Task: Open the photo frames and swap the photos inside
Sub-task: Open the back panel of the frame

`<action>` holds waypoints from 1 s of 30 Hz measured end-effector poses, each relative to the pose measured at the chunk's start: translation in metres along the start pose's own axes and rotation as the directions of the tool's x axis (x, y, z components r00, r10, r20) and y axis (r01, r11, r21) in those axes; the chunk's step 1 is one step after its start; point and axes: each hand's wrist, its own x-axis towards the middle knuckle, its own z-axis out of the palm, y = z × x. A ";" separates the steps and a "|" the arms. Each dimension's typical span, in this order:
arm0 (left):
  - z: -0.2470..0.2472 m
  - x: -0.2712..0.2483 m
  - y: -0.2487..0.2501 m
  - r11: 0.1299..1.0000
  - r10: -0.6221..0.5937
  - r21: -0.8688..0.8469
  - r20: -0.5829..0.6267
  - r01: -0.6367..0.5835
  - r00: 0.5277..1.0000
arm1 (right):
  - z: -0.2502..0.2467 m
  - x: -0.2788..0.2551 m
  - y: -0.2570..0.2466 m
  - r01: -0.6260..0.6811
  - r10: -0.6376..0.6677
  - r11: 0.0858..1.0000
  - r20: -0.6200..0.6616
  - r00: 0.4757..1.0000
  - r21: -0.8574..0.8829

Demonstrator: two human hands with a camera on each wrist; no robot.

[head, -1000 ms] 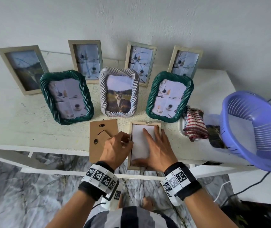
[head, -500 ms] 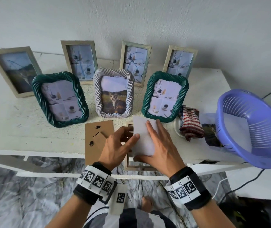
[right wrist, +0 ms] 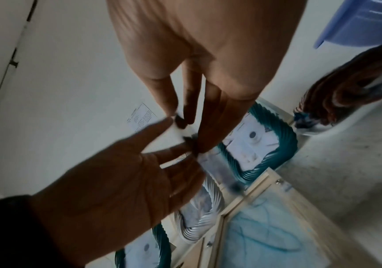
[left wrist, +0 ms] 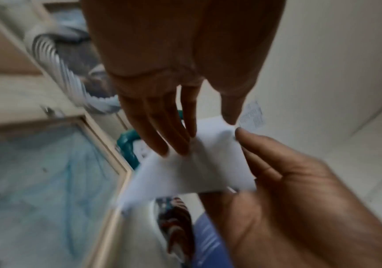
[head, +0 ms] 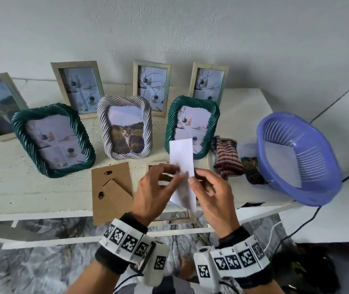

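Note:
Both hands hold a white photo (head: 181, 157) upright, its blank back towards me, above the table (head: 31, 187). My left hand (head: 172, 172) pinches its left edge and my right hand (head: 196, 177) pinches its right edge. In the left wrist view the photo (left wrist: 197, 172) sits between the fingertips of both hands. Under the hands the opened wooden frame (head: 182, 217) lies face down at the table's front edge, largely hidden. Its glass (right wrist: 265, 235) shows in the right wrist view. The brown cardboard backing (head: 111, 189) lies flat just left of it.
Two green twisted frames (head: 52, 139) (head: 192, 124) and a white twisted frame with a cat photo (head: 125, 130) stand behind the hands. Several wooden frames lean on the wall. At the right are a checked cloth (head: 226, 160), a loose photo (head: 250, 164) and a purple basket (head: 296, 158) overhanging the edge.
The photo lay flat in the frame under my right hand. Both hands have lifted it out and tipped it upright above the frame. The camera has moved closer.

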 end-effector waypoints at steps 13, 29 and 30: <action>0.073 0.035 0.023 0.991 -0.066 -0.115 -0.030 0.062 0.997 | -0.132 0.028 0.008 0.010 -0.273 0.539 -0.163 0.948 -0.842; 0.220 0.114 0.044 0.953 -0.205 0.235 0.029 0.193 0.978 | -0.247 0.039 0.009 -0.007 -0.068 0.708 -0.078 0.995 -0.707; 0.225 0.117 0.041 0.949 -0.225 0.238 0.043 0.209 0.973 | -0.245 0.039 0.009 0.010 -0.071 0.719 -0.059 0.996 -0.695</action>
